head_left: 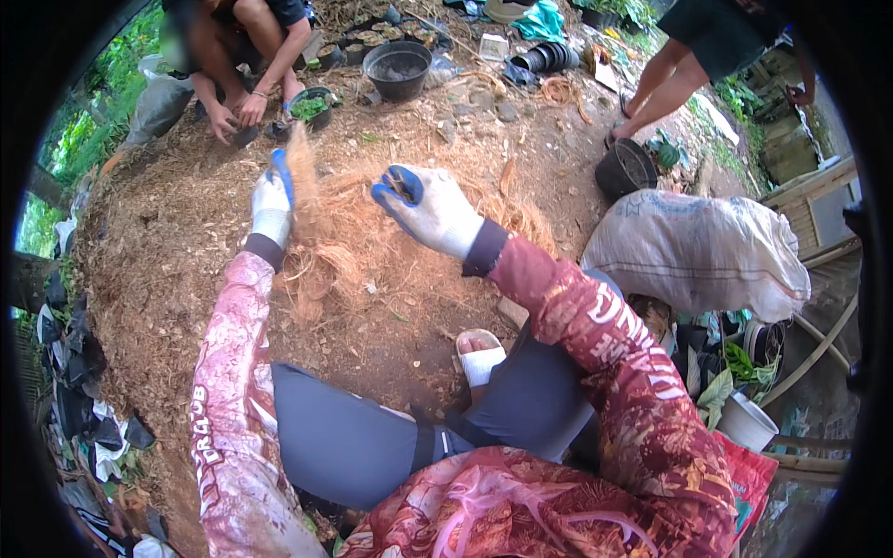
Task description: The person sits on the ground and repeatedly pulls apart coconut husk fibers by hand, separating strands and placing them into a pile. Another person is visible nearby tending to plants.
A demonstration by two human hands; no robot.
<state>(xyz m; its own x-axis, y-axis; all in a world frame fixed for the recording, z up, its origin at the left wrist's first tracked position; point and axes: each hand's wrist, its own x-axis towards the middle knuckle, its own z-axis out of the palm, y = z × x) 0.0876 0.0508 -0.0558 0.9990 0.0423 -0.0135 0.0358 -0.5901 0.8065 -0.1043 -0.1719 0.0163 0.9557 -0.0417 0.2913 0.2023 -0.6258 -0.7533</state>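
tuft of fibre (303, 179) stood blurred, edges lost, pinched in left hand (273, 197); right hand (433, 209) curled partly closed, contents, if any, couldn't be told.

In front of you, the ground (409, 353) carries loose brown fibre (339, 256), a wide black pot (397, 88) and, rightward, a stuffed white sack (698, 249).

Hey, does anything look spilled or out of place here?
Loose brown fibre lies strewn over the ground between your left hand and right hand, untidily rather than bundled. Farther back, a stack of black pots seems tipped sideways, not upright.
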